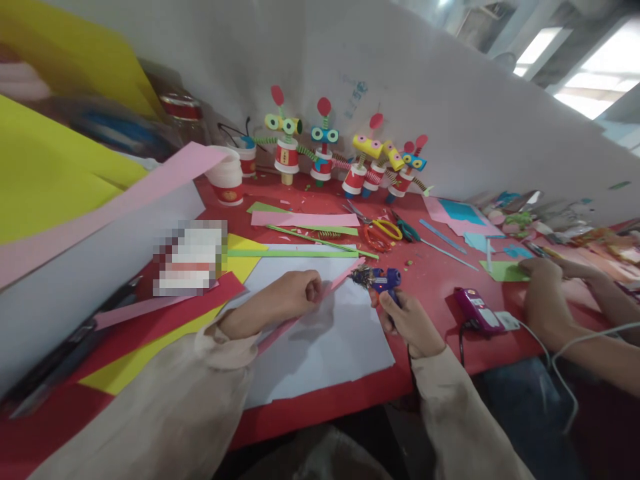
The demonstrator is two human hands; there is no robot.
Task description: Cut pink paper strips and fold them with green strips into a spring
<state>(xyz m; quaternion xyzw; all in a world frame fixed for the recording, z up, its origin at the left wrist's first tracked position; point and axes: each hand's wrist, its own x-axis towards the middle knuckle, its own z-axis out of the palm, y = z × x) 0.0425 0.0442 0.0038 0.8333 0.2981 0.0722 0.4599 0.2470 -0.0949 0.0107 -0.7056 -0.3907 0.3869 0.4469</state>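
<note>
My right hand (414, 321) is wrapped round the handle of a blue hot glue gun (384, 280). Dark, dirty residue coats its nozzle, which points left at the end of a pink paper strip (345, 275); whether they touch I cannot tell. With curled fingers, my left hand (293, 297) rests on that strip, pressing or pinching it, though the fingertips are partly hidden. Beneath both lie white paper sheets (320, 360). A long green paper strip (295, 253) crosses the sheets' far edge.
Paper-cup figures (287, 157) stand along the wall, with stacked white cups (227, 177) to their left. Yellow-handled scissors (387, 229) lie beyond the glue gun. A purple power strip (477, 311) with cords sits at right, near a co-worker's arm (547, 307). Yellow paper (55, 173) hangs at left.
</note>
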